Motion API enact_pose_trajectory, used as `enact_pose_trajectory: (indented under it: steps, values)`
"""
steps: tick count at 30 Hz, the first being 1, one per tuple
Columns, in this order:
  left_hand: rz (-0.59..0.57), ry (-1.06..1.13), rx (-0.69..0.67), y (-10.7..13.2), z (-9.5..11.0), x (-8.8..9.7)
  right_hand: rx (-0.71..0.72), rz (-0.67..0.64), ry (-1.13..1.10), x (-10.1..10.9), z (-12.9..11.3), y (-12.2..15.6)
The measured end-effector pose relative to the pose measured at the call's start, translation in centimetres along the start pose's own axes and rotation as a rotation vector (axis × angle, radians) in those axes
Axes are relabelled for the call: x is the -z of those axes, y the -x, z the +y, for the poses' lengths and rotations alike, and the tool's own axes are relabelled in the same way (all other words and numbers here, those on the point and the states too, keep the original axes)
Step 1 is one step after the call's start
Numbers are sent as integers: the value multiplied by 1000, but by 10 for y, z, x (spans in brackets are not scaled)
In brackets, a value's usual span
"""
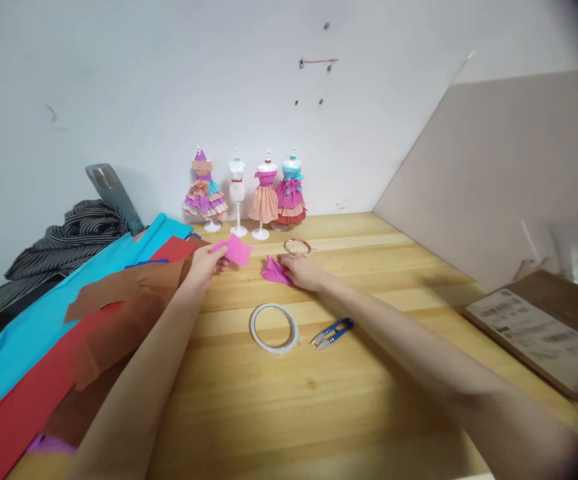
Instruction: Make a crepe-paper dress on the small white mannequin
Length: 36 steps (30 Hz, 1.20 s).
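My left hand (pixel 207 263) pinches a flat piece of pink crepe paper (pixel 240 251) just above the table. To its right, my right hand (pixel 303 270) has its fingers closed on a crumpled pink crepe paper piece (pixel 273 271) at the table top. A roll of white double-sided tape (pixel 253 330) lies nearer to me, with blue-handled thread snips (pixel 333 333) beside it, blades pointing left. Behind my right hand is a thin ring (pixel 289 241), perhaps a roll of cord.
Small dress forms stand along the wall, several in paper dresses, one bare white mannequin (pixel 237 187) among them. Blue paper (pixel 33 340), red paper (pixel 13 427) and brown paper (pixel 119 333) fill the left. Striped cloth (pixel 73 233), a bottle (pixel 119 197) and a cardboard box (pixel 543 333) flank the table.
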<state>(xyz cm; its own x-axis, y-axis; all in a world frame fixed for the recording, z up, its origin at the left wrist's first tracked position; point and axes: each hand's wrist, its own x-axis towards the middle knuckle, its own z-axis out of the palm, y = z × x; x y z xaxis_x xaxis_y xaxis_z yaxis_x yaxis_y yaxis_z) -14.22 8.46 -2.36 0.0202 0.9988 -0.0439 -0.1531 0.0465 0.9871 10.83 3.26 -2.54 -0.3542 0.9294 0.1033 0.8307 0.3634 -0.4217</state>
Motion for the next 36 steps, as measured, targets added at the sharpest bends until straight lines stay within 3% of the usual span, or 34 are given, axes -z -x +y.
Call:
enact_pose_trajectory:
  steps: [4, 7, 12, 15, 17, 18, 21, 23, 26, 29, 31, 36]
  values:
    - [17, -301, -109, -5, -9, 2, 1, 12, -196, 7, 7, 32]
    - [-40, -493, -184, -4, -10, 1, -22, 138, -366, 24, 10, 42]
    - [-300, -700, -193, 14, 0, -5, -72, 379, -624, 48, 7, 13]
    - [-431, -807, -184, 28, 22, 0, -69, 379, -676, 46, -3, -6]
    - [-529, -1016, -203, 36, 40, 4, -57, 325, -673, 39, -11, -12]
    - [-526, -1034, -216, 40, 49, 4, -47, 294, -663, 35, -16, -13]
    - [-427, -1031, -286, 51, 64, -6, -10, 210, -618, 27, -30, -12]
    - [-338, -851, -278, 58, 63, -22, 14, 168, -593, 27, -39, -9]
    - [-481, -595, -36, 64, 54, -43, 60, 86, -575, 39, -40, -5]
    - [-415, -580, -13, 66, 52, -48, 71, -5, -404, 49, -21, 4]
    - [-361, -572, -49, 64, 55, -44, 0, 9, -200, 47, 0, 12]
    - [-334, -480, -64, 62, 58, -40, -88, 9, -84, 6, 33, 36]
